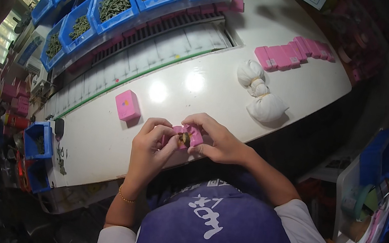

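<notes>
Near the table's front edge, both my hands are closed on a small pink packet [194, 134]. My left hand [151, 144] pinches its left side with thumb and fingers. My right hand [219, 139] grips its right end, thumb below and fingers above. A dark olive-brown piece [184, 139] shows in the middle of the packet; its kind cannot be made out. Left of the packet and a little farther off, a pink box [128, 105] rests on the white table [218, 92], touched by neither hand.
Blue bins [116, 7] of dried green twisted pieces stand at the back left, behind a long slatted strip [154, 54]. A knotted white cloth bundle [266, 106] lies to the right. Behind it runs a row of pink boxes [281, 56]. More blue bins [38, 141] stand at left.
</notes>
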### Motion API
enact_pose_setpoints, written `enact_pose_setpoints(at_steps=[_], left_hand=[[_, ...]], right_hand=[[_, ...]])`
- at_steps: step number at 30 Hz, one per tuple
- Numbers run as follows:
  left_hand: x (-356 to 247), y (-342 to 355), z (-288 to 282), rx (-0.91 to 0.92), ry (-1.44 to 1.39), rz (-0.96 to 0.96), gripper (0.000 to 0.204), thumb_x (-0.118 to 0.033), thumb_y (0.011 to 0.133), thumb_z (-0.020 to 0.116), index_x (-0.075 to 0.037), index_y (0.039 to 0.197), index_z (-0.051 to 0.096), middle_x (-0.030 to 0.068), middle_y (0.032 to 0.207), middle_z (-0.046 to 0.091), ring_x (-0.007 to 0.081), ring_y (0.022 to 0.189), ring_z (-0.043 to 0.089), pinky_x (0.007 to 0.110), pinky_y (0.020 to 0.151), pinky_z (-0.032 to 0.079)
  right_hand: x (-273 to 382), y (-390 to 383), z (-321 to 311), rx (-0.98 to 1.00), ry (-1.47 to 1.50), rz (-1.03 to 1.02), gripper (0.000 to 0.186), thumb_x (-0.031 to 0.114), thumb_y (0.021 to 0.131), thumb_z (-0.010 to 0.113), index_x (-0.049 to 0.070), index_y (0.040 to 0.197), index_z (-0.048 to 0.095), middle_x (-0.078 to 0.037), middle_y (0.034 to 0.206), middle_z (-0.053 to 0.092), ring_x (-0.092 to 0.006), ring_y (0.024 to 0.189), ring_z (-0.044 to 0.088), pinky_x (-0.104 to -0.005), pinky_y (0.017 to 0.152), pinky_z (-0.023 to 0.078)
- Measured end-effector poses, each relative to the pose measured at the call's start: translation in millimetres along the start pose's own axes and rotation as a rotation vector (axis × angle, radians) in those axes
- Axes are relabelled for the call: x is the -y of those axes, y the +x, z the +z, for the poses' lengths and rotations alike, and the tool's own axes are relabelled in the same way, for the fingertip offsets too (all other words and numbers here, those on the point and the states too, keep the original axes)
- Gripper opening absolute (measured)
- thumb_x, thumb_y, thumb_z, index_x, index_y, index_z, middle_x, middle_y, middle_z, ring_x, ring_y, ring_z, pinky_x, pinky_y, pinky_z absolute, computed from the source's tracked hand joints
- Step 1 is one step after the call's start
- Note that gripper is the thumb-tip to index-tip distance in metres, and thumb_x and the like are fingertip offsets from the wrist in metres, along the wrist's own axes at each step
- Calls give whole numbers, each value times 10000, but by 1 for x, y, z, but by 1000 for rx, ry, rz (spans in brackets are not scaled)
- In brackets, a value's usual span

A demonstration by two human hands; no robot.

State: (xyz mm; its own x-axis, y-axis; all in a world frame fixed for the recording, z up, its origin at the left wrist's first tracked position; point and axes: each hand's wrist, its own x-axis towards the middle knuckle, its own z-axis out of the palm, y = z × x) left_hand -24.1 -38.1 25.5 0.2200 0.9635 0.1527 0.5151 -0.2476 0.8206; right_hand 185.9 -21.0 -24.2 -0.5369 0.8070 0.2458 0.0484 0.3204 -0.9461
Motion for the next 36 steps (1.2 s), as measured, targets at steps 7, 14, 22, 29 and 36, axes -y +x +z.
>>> enact_pose_setpoints(at_steps=[7, 14, 22, 29, 36], left_hand=[[15, -12, 19, -210, -568, -104, 75, -38, 904, 688, 11, 956, 665, 92, 1096, 629, 111, 876, 610, 247, 757, 505], [19, -43, -25, -86, 54, -160, 103, 0, 807, 737, -14, 896, 688, 82, 925, 664, 169, 812, 599, 288, 698, 464], [22, -35, -28, -248, 301, -6, 540, -39, 686, 832, -33, 1185, 626, 82, 1000, 646, 137, 773, 544, 271, 672, 444], [33, -7, 15, 56, -112, 43, 588, -63, 695, 832, -28, 1227, 583, 128, 1080, 631, 246, 983, 640, 340, 864, 517], [45, -29, 38, -256, -452, -67, 336, -47, 842, 749, 36, 1126, 589, 116, 1052, 641, 166, 1002, 623, 308, 892, 515]], right_hand=[[0, 1, 4, -5, 14, 19, 562, 76, 832, 718, 26, 1328, 459, -154, 1212, 525, -276, 1115, 563, -360, 977, 460], [1, 0, -2, -6, -75, 25, 584, 24, 810, 683, 24, 1348, 459, -161, 1264, 520, -290, 1149, 568, -369, 993, 462], [18, 9, 8, 3, -230, -91, 574, 159, 837, 741, 22, 1341, 505, -172, 1288, 512, -339, 1146, 582, -389, 951, 490], [37, 5, 25, -107, -651, 106, 493, 330, 956, 612, 53, 1352, 515, -158, 1041, 617, -342, 944, 652, -419, 795, 538], [13, -3, 21, -303, -52, 431, 464, 267, 1043, 473, 47, 1439, 373, -120, 849, 583, -232, 690, 618, -342, 603, 505]])
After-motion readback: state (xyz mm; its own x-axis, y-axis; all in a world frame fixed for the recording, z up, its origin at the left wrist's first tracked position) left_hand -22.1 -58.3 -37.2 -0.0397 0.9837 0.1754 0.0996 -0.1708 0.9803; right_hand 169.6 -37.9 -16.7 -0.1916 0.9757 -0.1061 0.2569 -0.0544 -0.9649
